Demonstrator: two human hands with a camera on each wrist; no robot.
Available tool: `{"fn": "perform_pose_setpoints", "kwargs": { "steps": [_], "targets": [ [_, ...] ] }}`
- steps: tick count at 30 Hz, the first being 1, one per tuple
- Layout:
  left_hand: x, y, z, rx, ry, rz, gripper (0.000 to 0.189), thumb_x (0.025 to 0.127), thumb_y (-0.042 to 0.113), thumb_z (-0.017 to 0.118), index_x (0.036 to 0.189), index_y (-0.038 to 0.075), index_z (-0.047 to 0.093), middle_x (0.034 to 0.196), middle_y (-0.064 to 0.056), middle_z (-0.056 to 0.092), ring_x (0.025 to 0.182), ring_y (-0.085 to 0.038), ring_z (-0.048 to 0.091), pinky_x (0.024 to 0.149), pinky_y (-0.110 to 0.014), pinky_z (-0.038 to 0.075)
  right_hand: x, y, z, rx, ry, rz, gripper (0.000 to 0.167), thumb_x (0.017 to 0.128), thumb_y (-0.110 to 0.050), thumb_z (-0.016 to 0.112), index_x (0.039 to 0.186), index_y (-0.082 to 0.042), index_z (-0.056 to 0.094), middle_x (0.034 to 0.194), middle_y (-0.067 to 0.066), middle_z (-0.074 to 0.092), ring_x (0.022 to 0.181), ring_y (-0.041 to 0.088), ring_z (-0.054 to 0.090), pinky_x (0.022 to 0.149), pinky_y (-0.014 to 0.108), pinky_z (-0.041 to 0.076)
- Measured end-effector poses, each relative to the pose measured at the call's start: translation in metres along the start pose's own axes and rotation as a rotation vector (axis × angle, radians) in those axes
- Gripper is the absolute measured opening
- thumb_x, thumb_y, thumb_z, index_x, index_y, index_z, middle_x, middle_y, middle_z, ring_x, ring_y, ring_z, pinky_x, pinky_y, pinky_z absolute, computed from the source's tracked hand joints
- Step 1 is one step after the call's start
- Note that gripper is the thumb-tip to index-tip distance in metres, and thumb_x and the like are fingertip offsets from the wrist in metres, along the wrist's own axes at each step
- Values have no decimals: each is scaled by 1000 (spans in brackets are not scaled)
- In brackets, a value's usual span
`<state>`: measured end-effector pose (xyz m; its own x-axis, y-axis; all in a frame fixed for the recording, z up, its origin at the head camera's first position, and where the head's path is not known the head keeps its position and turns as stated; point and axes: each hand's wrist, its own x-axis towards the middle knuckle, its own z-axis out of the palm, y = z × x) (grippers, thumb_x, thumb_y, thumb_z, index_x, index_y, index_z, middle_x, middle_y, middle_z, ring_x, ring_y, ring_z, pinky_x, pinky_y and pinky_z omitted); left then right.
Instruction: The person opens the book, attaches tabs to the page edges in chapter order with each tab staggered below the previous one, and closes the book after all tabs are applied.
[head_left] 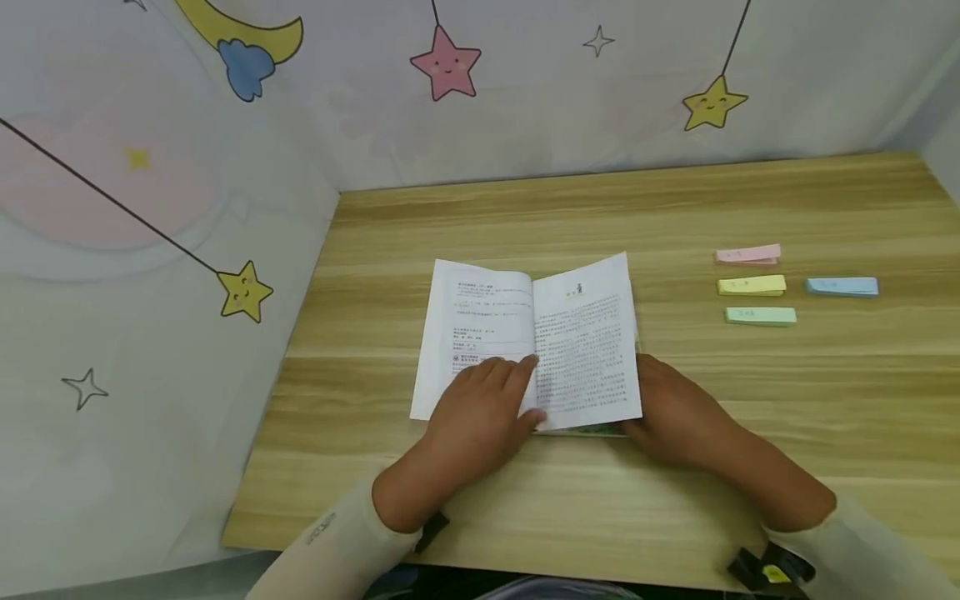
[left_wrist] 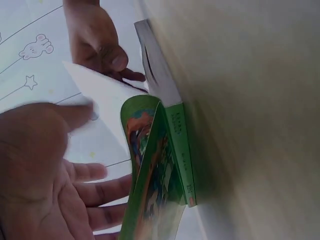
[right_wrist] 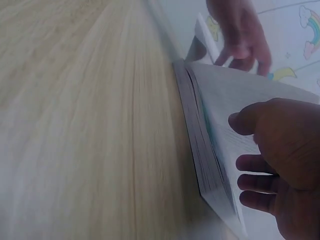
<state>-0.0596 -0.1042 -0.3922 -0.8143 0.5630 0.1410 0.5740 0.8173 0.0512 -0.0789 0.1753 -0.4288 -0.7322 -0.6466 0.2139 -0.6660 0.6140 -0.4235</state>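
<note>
An open book (head_left: 588,350) with printed white pages and a green illustrated cover (left_wrist: 145,150) lies on the wooden table. My left hand (head_left: 480,408) rests over the lower part of its left page, fingertips by the gutter. In the left wrist view its fingers stretch out behind the bent cover, thumb apart. At the book's right edge is my right hand (head_left: 675,412), partly hidden by the right page. The right wrist view shows that hand's thumb and fingers (right_wrist: 257,183) spread apart against the page, with no pinch visible.
Folded paper strips in pink (head_left: 747,254), yellow (head_left: 752,286), green (head_left: 761,316) and blue (head_left: 842,287) lie to the right of the book. A wall covering with stars and a moon (head_left: 262,37) borders the table (head_left: 525,208) at the back and left.
</note>
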Motion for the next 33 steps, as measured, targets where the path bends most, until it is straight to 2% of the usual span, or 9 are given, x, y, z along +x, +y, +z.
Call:
{"fn": "perform_pose_setpoints", "kwargs": {
  "steps": [3,7,14,18,21,23,26,30,33],
  "targets": [
    [-1,3,3,-42,6,-55,93,89,69,65,151,4,43,120,-11,66,115,-28,62,92,-46,50,8,-8,5,17,-12,-14,47,89,-13,76,134,-5,64,133,19,61,123,38,56,100,56,46],
    [1,5,7,-48,67,-111,112,80,80,65,153,1,37,115,-13,68,107,-29,64,88,-47,50,21,-15,13,-1,-23,-67,48,90,-21,79,132,-4,63,134,18,59,126,37,55,105,54,43],
    [2,3,7,-62,209,-206,93,88,36,76,155,-6,27,109,-20,69,97,-34,69,79,-47,55,29,-21,19,-45,-84,-80,68,93,-34,75,152,-14,49,144,14,55,136,34,48,110,53,38],
    [0,0,6,23,350,-242,91,82,18,78,154,-6,27,122,-26,60,109,-41,63,83,-50,55,25,-18,14,-24,-121,40,73,93,-39,75,154,-12,46,150,14,51,140,35,44,113,54,34],
    [-3,-4,5,140,398,-269,91,77,12,79,155,3,32,139,-29,47,131,-48,47,101,-59,44,20,-14,8,-50,-109,164,69,93,-41,75,148,-5,52,146,16,53,138,37,45,113,55,34],
    [-4,-6,3,197,362,-275,85,78,9,79,154,11,40,148,-29,39,142,-50,32,110,-65,31,14,-10,3,-80,-80,230,66,94,-39,74,145,-2,54,142,17,57,135,38,47,111,55,34],
    [-4,-7,0,216,222,-210,73,81,1,79,147,17,54,155,-24,36,149,-48,22,116,-64,21,6,-4,-5,-111,-25,280,57,95,-33,74,138,0,58,132,19,63,129,39,52,107,57,38],
    [-4,-6,0,173,9,1,40,85,-1,79,122,12,70,146,-14,53,145,-37,37,115,-49,33,-1,-1,-10,-118,-15,300,51,96,-29,71,135,2,60,127,21,65,125,41,54,102,60,41],
    [-4,-3,3,137,-71,113,17,91,11,77,107,11,73,130,-6,64,132,-29,53,105,-42,45,-4,-1,-10,-112,-38,316,51,97,-30,70,136,1,61,128,21,65,126,41,54,101,60,42]
  ]
}}
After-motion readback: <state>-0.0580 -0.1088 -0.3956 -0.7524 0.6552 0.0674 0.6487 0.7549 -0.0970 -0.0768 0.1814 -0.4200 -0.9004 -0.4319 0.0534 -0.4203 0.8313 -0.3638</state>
